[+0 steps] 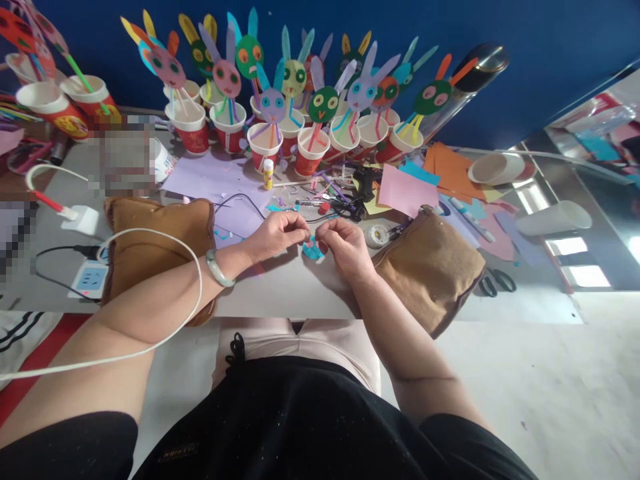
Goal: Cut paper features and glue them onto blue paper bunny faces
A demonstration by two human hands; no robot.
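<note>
My left hand point(283, 235) is closed in a pinch, its thumb and fingertip pressed together; anything between them is too small to name. Close to its right, my right hand point(347, 247) also pinches, and what it grips cannot be made out. A small blue paper piece point(313, 249) shows just below and between the fingertips of both hands. My forearms pass over two brown cushions, a left one point(160, 233) and a right one point(434, 267). A roll of clear tape point(378, 234) lies just right of my right hand.
Behind my hands stand several red paper cups point(311, 160) with paper rabbit heads on coloured stems. A glue stick point(269, 175), black scissors point(353, 208), pink paper point(407, 192) and purple paper point(220, 180) lie in front of them. A white cable point(200, 280) crosses my left forearm.
</note>
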